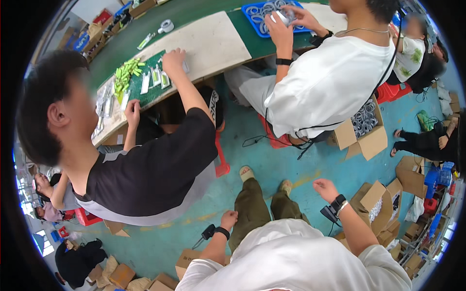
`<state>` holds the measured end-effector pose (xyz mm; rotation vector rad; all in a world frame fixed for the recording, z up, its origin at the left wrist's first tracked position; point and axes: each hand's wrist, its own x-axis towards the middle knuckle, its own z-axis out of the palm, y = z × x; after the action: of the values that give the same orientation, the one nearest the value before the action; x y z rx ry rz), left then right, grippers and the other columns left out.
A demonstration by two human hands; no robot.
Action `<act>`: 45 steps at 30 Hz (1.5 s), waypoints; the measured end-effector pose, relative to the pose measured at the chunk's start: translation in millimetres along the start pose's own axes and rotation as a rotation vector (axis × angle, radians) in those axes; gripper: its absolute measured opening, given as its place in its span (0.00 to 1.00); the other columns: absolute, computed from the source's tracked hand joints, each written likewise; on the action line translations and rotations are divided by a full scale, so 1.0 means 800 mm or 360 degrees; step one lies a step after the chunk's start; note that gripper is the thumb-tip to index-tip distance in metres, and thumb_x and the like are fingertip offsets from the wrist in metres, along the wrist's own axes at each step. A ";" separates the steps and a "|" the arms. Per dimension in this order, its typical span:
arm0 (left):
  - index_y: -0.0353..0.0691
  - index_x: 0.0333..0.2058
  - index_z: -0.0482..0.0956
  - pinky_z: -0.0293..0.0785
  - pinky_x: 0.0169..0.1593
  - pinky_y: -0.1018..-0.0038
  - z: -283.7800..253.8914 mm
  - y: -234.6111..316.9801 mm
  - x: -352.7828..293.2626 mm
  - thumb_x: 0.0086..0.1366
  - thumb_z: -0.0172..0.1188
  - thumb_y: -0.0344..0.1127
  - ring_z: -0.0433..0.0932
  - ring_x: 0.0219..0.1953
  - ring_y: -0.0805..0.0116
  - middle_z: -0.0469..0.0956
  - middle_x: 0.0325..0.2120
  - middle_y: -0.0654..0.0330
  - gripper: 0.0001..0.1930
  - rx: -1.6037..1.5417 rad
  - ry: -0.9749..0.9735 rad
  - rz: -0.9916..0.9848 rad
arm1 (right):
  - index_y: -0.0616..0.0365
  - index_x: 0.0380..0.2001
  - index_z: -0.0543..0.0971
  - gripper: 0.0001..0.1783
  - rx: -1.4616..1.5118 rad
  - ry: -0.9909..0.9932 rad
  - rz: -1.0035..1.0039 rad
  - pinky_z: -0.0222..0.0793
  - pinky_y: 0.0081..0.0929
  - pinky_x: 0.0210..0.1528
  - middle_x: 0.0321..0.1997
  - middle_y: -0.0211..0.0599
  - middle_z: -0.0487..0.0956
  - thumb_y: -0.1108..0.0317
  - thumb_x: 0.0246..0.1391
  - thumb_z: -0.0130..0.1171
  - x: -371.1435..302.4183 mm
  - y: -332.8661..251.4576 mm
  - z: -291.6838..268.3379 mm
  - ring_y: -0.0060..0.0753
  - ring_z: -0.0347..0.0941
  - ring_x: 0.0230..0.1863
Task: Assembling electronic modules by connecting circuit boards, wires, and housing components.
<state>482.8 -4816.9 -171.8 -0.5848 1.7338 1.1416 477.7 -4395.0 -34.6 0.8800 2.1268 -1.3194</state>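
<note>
My left hand [229,219] hangs beside my left thigh, near my olive trousers [250,208]. Its fingers are curled in and nothing shows in them. Out to the right, over the floor, my right hand [325,189] is loosely bent with its fingers partly apart and holds nothing visible. Each wrist wears a dark band with a small black device: one box [208,232] by the left wrist, another [329,213] by the right. Neither hand touches any object on the worktable.
At the green-topped table [208,24], one person handles light-green pieces [127,72] and small clear packets; another holds grey rings over a blue tray [262,31]. An open carton of rings [365,119] stands behind that seat. Open cartons [376,206] sit right of me, with red stools [222,162] ahead.
</note>
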 end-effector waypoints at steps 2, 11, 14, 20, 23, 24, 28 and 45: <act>0.33 0.27 0.73 0.66 0.25 0.76 0.014 0.002 -0.005 0.56 0.53 0.40 0.70 0.20 0.73 0.72 0.19 0.61 0.13 -0.0076 0.0052 0.0017 | 0.63 0.30 0.74 0.07 0.0105 0.0107 -0.0255 0.66 0.23 0.32 0.28 0.38 0.76 0.73 0.46 0.51 -0.016 -0.044 -0.025 0.26 0.71 0.28; 0.32 0.29 0.75 0.67 0.26 0.77 0.104 0.016 -0.033 0.55 0.54 0.39 0.71 0.21 0.73 0.73 0.19 0.61 0.14 0.0072 0.0168 0.0121 | 0.49 0.16 0.73 0.03 -0.0180 0.0413 -0.2925 0.62 0.31 0.34 0.30 0.33 0.74 0.71 0.36 0.56 -0.276 -0.310 -0.188 0.31 0.68 0.31; 0.32 0.30 0.75 0.67 0.27 0.77 0.165 0.072 -0.044 0.55 0.54 0.40 0.71 0.21 0.74 0.73 0.19 0.61 0.14 0.0180 0.0103 0.0293 | 0.59 0.20 0.75 0.02 0.0336 0.0814 -0.2753 0.60 0.22 0.31 0.21 0.24 0.72 0.73 0.38 0.55 -0.360 -0.290 -0.208 0.19 0.65 0.24; 0.34 0.33 0.75 0.68 0.29 0.75 0.247 0.136 -0.078 0.55 0.54 0.41 0.72 0.22 0.72 0.75 0.23 0.60 0.15 0.0357 0.0026 0.0467 | 0.53 0.11 0.71 0.04 0.0353 0.0665 -0.2501 0.62 0.30 0.32 0.22 0.21 0.73 0.68 0.31 0.55 -0.412 -0.221 -0.268 0.22 0.67 0.24; 0.34 0.34 0.75 0.69 0.32 0.73 0.253 0.128 -0.068 0.55 0.54 0.41 0.73 0.24 0.69 0.76 0.24 0.59 0.15 0.0479 0.0063 0.0523 | 0.53 0.11 0.70 0.04 0.0615 0.0498 -0.2653 0.62 0.32 0.33 0.23 0.24 0.74 0.68 0.31 0.53 -0.404 -0.210 -0.284 0.26 0.68 0.25; 0.35 0.35 0.75 0.69 0.33 0.72 0.253 0.130 -0.070 0.55 0.54 0.41 0.74 0.26 0.68 0.76 0.25 0.58 0.15 0.0563 0.0116 0.0533 | 0.53 0.11 0.70 0.04 0.0611 0.0502 -0.2653 0.62 0.32 0.33 0.23 0.24 0.74 0.68 0.31 0.53 -0.401 -0.210 -0.282 0.26 0.68 0.25; 0.38 0.34 0.76 0.69 0.40 0.69 0.253 0.141 -0.055 0.53 0.54 0.46 0.75 0.35 0.61 0.76 0.30 0.52 0.18 0.0840 0.0055 0.0358 | 0.50 0.12 0.74 0.04 0.0789 0.0988 -0.2207 0.57 0.30 0.34 0.24 0.22 0.74 0.65 0.34 0.54 -0.420 -0.213 -0.294 0.22 0.65 0.25; 0.37 0.34 0.76 0.68 0.41 0.66 0.308 0.291 -0.004 0.53 0.52 0.47 0.73 0.36 0.54 0.76 0.31 0.51 0.18 0.1030 0.0061 0.0749 | 0.53 0.21 0.75 0.07 0.0563 0.0332 -0.2304 0.63 0.27 0.31 0.26 0.33 0.74 0.76 0.33 0.56 -0.316 -0.240 -0.360 0.34 0.68 0.27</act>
<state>412.8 -4494.0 -96.8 0.2092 2.1923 0.7881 488.7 -4264.1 373.2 -0.7324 2.7673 -2.3129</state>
